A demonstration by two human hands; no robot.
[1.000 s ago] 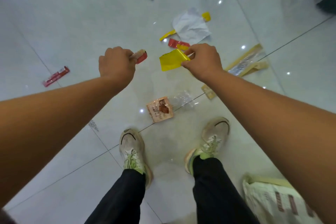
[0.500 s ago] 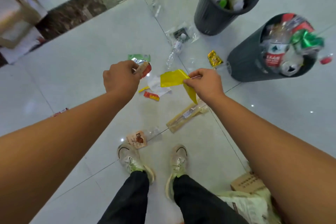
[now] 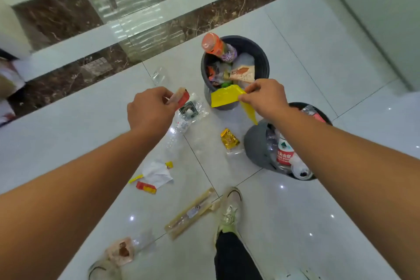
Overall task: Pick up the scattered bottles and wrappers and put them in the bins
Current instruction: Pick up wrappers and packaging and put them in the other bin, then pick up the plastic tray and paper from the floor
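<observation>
My right hand pinches a yellow wrapper just over the near rim of the far dark bin, which is full of packets and an orange-capped bottle. My left hand grips a small red and tan wrapper to the left of that bin, above a clear plastic bottle on the floor. A second dark bin full of bottles stands at the right, partly under my right forearm.
Litter lies on the white tiles: a gold packet, white paper with yellow and red scraps, a long tan wrapper, a pink packet. My shoe is beside the long wrapper. A marble ledge runs behind.
I have stepped toward the bins and both hands moved forward with their wrappers. The yellow wrapper now hangs at the far bin's rim, and the bins look closer.
</observation>
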